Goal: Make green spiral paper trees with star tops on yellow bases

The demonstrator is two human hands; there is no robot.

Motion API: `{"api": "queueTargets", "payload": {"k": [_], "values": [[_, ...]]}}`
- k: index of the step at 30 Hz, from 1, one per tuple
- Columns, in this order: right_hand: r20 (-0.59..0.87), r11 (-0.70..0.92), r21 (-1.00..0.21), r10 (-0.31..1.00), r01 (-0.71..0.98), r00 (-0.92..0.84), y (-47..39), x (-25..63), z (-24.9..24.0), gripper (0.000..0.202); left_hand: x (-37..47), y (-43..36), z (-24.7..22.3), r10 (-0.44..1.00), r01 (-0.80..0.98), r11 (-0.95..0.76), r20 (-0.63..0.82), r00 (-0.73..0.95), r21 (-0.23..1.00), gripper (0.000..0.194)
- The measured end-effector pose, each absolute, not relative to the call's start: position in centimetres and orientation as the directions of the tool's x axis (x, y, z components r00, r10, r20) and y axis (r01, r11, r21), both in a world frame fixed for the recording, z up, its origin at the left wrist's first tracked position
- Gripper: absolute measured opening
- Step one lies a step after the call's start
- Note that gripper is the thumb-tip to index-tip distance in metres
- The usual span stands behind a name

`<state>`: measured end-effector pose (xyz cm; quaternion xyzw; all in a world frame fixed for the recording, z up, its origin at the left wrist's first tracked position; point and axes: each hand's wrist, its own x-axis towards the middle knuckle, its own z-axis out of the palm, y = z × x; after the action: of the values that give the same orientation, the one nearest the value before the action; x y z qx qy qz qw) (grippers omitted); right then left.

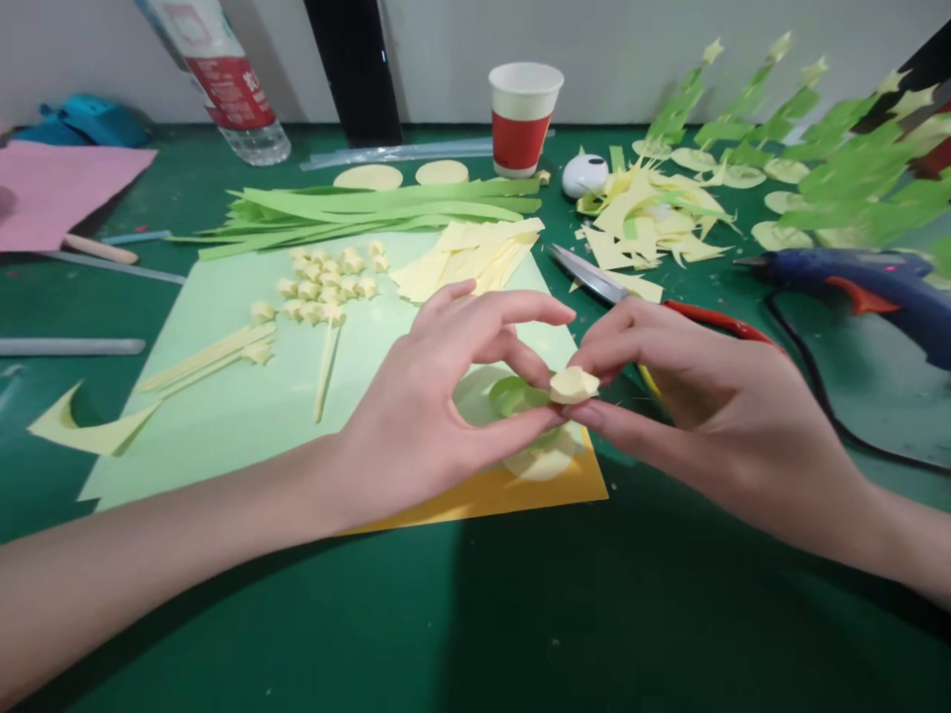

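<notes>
A small pale yellow folded paper star [574, 384] is pinched between both hands, right of the middle. My left hand [453, 396] holds its left edge with thumb and a finger, the index finger raised above it. My right hand [684, 406] grips the other side between thumb and index finger. Beneath them lie a green paper curl [514, 396] and a pale paper disc [542, 456]. Several finished little stars [327, 284] are grouped on the light green sheet [223, 416], beside yellow paper strips [475, 255].
Scissors [594, 275] lie behind my right hand, near paper scraps [654, 218]. A blue glue gun [854, 282] with a cord and green paper plants [809, 149] stand right. At the back are a paper cup [524, 119], bottle [238, 94] and green strips [371, 210].
</notes>
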<state>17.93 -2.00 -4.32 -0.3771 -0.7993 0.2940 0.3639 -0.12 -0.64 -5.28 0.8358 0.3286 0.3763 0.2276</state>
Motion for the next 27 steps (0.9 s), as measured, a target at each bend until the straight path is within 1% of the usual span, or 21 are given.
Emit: {"api": "queueTargets", "payload": {"k": [8, 13, 17, 18, 19, 21, 23, 25, 27], "values": [[0.36, 0.603, -0.691, 0.766, 0.4, -0.532, -2.2, 18.1, -4.3, 0.006, -0.3, -0.6, -5.0, 0.643, 0.384, -0.762, 0.539, 0.544, 0.521, 0.03], [0.403, 0.648, -0.678, 0.722, 0.347, -0.562, -2.1, 18.2, -4.7, 0.01, -0.2, -0.8, -5.0, 0.703, 0.465, -0.709, 0.485, 0.52, 0.53, 0.029], [0.415, 0.667, -0.645, 0.716, 0.373, -0.561, -2.1, 18.2, -4.9, 0.012, -0.4, -0.7, -5.2, 0.65, 0.394, -0.757, 0.539, 0.535, 0.522, 0.038], [0.418, 0.667, -0.64, 0.718, 0.381, -0.556, -2.2, 18.2, -4.8, 0.012, -0.5, -0.6, -5.1, 0.649, 0.379, -0.757, 0.541, 0.535, 0.532, 0.038], [0.415, 0.661, -0.641, 0.726, 0.389, -0.549, -2.2, 18.2, -4.6, 0.012, -0.6, -0.5, -5.0, 0.659, 0.372, -0.746, 0.536, 0.527, 0.551, 0.035], [0.411, 0.631, -0.657, 0.759, 0.413, -0.505, -2.2, 18.1, -4.3, 0.01, -1.0, -0.3, -4.7, 0.706, 0.385, -0.703, 0.522, 0.479, 0.599, 0.02], [0.423, 0.599, -0.667, 0.794, 0.442, -0.438, -2.0, 17.9, -3.9, 0.01, -1.4, -0.1, -4.6, 0.739, 0.415, -0.673, 0.532, 0.413, 0.612, 0.011], [0.446, 0.585, -0.659, 0.81, 0.473, -0.381, -1.7, 17.7, -3.8, 0.011, -2.0, 0.1, -4.8, 0.738, 0.463, -0.674, 0.547, 0.395, 0.575, 0.011], [0.46, 0.586, -0.647, 0.81, 0.489, -0.363, -1.2, 17.5, -4.0, 0.01, -2.7, 0.2, -5.3, 0.702, 0.497, -0.712, 0.53, 0.476, 0.496, 0.012]]}}
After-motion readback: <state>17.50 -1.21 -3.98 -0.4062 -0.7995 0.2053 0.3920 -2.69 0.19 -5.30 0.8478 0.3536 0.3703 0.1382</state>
